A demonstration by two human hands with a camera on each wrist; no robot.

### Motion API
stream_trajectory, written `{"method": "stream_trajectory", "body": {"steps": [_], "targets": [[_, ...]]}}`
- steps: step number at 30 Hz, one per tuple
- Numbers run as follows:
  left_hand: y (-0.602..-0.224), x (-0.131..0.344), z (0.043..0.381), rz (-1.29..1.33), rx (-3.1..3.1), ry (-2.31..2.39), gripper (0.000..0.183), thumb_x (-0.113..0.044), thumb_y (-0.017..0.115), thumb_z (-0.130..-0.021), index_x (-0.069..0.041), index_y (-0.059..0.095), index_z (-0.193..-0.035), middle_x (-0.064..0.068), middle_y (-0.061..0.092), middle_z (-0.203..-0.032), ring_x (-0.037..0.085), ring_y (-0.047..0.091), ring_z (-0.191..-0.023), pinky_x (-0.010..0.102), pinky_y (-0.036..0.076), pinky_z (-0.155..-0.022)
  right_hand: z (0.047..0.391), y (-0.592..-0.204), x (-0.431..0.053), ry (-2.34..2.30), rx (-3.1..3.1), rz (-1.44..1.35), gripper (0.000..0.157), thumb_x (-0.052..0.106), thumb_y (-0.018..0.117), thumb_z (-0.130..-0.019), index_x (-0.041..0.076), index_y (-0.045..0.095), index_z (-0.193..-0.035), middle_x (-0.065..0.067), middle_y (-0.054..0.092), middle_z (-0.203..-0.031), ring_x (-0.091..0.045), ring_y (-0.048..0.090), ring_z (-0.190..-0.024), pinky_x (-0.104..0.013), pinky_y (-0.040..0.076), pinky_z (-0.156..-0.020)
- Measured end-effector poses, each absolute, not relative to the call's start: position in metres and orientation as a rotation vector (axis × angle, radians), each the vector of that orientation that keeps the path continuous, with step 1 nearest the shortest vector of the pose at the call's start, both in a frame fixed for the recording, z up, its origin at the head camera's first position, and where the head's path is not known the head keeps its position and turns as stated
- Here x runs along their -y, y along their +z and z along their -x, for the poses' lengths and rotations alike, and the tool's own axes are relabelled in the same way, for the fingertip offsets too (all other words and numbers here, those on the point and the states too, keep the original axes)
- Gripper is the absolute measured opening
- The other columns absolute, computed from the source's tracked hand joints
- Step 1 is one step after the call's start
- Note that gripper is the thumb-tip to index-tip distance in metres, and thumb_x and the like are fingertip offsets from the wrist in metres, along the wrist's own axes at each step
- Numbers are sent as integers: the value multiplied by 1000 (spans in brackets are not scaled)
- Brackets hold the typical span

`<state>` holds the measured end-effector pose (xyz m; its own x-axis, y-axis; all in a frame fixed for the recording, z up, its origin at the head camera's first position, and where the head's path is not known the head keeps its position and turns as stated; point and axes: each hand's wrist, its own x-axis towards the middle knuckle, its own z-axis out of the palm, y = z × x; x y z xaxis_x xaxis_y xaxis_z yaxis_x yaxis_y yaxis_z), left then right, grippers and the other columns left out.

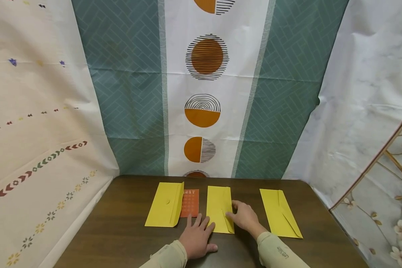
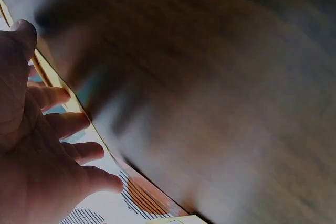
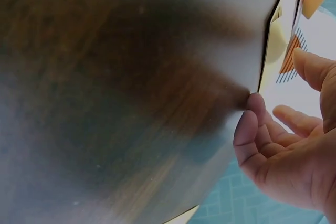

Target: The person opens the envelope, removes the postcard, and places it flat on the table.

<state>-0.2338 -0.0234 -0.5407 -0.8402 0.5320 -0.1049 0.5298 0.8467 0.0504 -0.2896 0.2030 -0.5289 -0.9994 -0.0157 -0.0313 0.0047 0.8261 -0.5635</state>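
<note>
A yellow envelope (image 1: 217, 204) lies flat in the middle of the dark wooden table, its flap side up and the flap edge slightly raised at the right. My left hand (image 1: 197, 238) is spread with straight fingers, the fingertips at the envelope's lower left edge and near the bottom of a red printed card (image 1: 191, 203). At the envelope's right edge is my right hand (image 1: 245, 216), loosely bent, its thumb over the flap. In the right wrist view, a gap shows between the thumb and bent fingers of that right hand (image 3: 294, 150); nothing is pinched there.
To the left, another yellow envelope (image 1: 162, 204) partly covers the red card and has a small round tab. A third yellow envelope (image 1: 279, 212) lies at the right. Behind the table (image 1: 120, 208) hangs a patterned cloth (image 1: 134, 93); more cloth flanks both sides.
</note>
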Motion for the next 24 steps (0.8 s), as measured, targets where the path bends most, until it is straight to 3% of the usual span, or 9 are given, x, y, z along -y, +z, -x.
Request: {"method": "stream_trajectory", "body": {"steps": [5, 13, 24], "targets": [[-543, 24, 232, -838, -2920, 24, 77, -74, 57, -98, -30, 49, -160, 2, 45, -169, 38, 39, -159, 71, 30, -124, 289, -532, -199, -776, -2986, 33, 77, 42, 83, -91, -1, 58, -150, -24, 64, -147, -45, 62, -135, -66, 50, -109], [-545, 22, 234, -809, -2876, 62, 78, -74, 57, -97, -32, 48, -161, 2, 42, -171, 37, 40, -159, 72, 32, -122, 282, -536, -192, -526, -3074, 34, 91, 55, 84, -85, 1, 55, -153, -25, 64, -145, -51, 60, -127, -73, 45, -109], [-537, 21, 236, -807, -2865, 25, 75, -73, 61, -96, -32, 52, -159, 2, 47, -168, 36, 47, -154, 70, 41, -118, 278, -530, -184, -445, -3134, 50, 80, 43, 83, -87, 1, 57, -150, -26, 64, -144, -52, 62, -126, -74, 45, -108]]}}
